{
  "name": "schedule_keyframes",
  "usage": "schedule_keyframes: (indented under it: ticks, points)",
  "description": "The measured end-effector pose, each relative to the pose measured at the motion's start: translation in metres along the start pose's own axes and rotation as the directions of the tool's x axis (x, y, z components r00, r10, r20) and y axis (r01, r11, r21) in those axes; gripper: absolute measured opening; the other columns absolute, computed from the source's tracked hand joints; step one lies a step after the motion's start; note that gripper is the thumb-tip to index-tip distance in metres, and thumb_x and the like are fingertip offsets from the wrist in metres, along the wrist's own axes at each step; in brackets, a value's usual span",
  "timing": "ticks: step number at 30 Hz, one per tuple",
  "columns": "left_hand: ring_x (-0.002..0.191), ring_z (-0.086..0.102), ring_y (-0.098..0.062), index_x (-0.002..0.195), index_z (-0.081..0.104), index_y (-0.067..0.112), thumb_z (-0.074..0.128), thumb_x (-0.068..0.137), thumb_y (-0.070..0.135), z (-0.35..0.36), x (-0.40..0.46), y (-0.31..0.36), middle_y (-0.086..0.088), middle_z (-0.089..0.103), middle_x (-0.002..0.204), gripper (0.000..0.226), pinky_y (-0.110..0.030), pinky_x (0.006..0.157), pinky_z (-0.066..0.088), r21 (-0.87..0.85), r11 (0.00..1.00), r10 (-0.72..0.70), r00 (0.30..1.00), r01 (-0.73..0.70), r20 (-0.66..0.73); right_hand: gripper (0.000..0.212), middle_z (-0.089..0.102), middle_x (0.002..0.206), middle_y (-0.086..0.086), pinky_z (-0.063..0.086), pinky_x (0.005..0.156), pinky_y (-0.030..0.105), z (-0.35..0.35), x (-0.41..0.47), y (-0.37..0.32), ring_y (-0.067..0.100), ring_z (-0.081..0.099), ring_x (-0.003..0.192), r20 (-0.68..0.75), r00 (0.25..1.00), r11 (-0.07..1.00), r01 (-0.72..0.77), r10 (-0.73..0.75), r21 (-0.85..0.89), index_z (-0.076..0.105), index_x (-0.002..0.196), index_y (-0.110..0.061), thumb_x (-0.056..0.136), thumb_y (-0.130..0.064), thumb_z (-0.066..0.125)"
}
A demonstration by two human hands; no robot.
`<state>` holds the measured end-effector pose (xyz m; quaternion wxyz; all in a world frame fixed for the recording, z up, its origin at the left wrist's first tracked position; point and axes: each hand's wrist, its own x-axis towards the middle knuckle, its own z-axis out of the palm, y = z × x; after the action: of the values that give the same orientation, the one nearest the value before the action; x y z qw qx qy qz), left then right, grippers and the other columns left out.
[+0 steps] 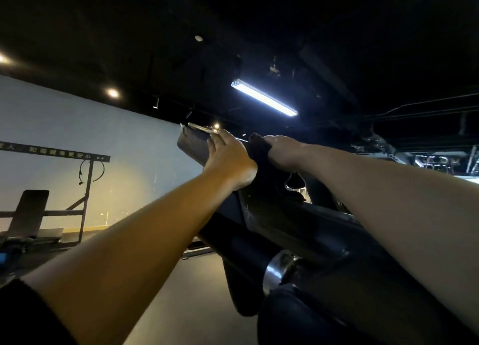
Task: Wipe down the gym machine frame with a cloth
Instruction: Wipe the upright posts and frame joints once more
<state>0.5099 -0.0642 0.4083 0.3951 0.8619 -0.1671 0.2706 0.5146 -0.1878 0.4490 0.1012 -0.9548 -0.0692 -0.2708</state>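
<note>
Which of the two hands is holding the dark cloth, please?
The right hand grips the dark cloth bunched on top of the machine frame; the left hand holds no cloth and only rests on the frame's upper end.

black cloth (259,150); dark grey frame (280,215); white wall (77,127)
</note>
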Motion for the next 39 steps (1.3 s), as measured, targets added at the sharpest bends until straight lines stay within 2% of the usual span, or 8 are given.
schedule_keyframes:
  ticks: [4,10,17,20,22,28,34,39]
  points:
    - [0.149,0.004,-0.034,0.150,-0.004,-0.005,0.050,0.094,0.005,0.004,0.000,-0.004,-0.023,-0.002,0.160,0.079,-0.039,0.120,0.012,0.073,0.997,0.036,0.995,-0.029,-0.096,0.037,0.048,0.141,0.020,0.043,0.082,0.026,0.001,-0.012,0.000,0.033,0.047,0.127,0.085,0.996,0.999,-0.031,0.032,-0.020,0.046,0.137,0.002,0.103,-0.008,0.035]
    - [0.149,0.002,-0.033,0.151,-0.007,-0.002,0.054,0.091,0.006,-0.003,-0.007,-0.005,-0.020,-0.005,0.161,0.086,-0.042,0.121,0.015,0.092,0.994,0.055,0.998,-0.052,-0.033,0.042,0.059,0.133,0.007,0.039,0.104,0.032,0.008,-0.022,-0.016,0.025,0.051,0.125,-0.169,0.952,0.965,0.262,-0.257,0.008,0.055,0.134,-0.016,0.093,-0.008,0.049]
    - [0.138,0.035,-0.038,0.149,0.018,0.000,0.065,0.085,0.007,-0.014,-0.030,0.013,-0.025,0.028,0.151,0.080,-0.046,0.111,0.036,0.116,0.993,0.036,0.999,-0.035,-0.005,0.050,0.064,0.115,0.007,0.046,0.073,0.026,-0.019,-0.077,-0.012,0.021,0.061,0.103,-0.008,0.992,0.989,0.127,-0.127,0.079,0.068,0.117,-0.020,0.081,0.007,0.047]
    - [0.120,0.051,-0.038,0.127,0.049,-0.002,0.061,0.087,0.011,-0.024,-0.057,0.049,-0.025,0.052,0.129,0.043,-0.039,0.093,0.045,0.051,0.983,0.167,0.977,-0.175,0.135,0.035,0.069,0.103,0.008,0.048,0.080,0.030,-0.043,-0.118,-0.012,0.022,0.062,0.100,-0.175,0.976,0.985,0.150,-0.133,0.084,0.072,0.106,-0.010,0.081,0.001,0.052]
    - [0.104,0.059,-0.035,0.108,0.059,-0.001,0.059,0.087,0.007,-0.033,-0.087,0.086,-0.022,0.062,0.109,0.023,-0.035,0.080,0.047,-0.099,0.940,0.340,0.926,-0.327,0.162,0.025,0.068,0.085,0.000,0.045,0.073,0.023,-0.066,-0.154,-0.006,0.018,0.062,0.091,-0.358,0.929,0.982,0.148,-0.096,0.120,0.071,0.089,-0.011,0.074,-0.007,0.051]
    - [0.102,0.058,-0.022,0.126,0.053,0.015,0.053,0.089,0.014,-0.022,-0.210,0.190,-0.003,0.059,0.108,0.037,-0.033,0.083,0.047,-0.362,0.653,0.714,0.700,-0.665,0.003,0.030,0.069,0.080,0.001,0.051,0.071,0.030,-0.136,-0.305,0.022,0.015,0.066,0.082,-0.680,0.702,0.936,0.053,0.214,0.349,0.069,0.082,-0.023,0.065,-0.007,0.049]
    - [0.100,0.056,-0.012,0.129,0.053,0.017,0.048,0.094,0.018,0.050,-0.365,0.241,-0.001,0.061,0.120,0.036,-0.015,0.072,0.035,-0.668,0.385,0.832,0.552,-0.637,-0.047,0.029,0.069,0.077,0.008,0.054,0.076,0.040,-0.144,-0.494,0.047,0.021,0.067,0.079,-0.723,0.475,0.861,-0.198,0.502,0.468,0.072,0.082,-0.010,0.071,0.003,0.048]
    - [0.100,0.060,-0.028,0.128,0.054,0.014,0.049,0.091,0.025,0.104,-0.490,0.243,-0.009,0.062,0.114,0.039,-0.044,0.084,0.050,-0.795,0.321,0.910,0.400,-0.514,0.109,0.032,0.072,0.081,0.010,0.054,0.082,0.046,-0.110,-0.642,0.059,0.028,0.068,0.083,-0.664,0.307,0.713,-0.483,0.682,0.509,0.073,0.080,-0.017,0.059,-0.010,0.050]
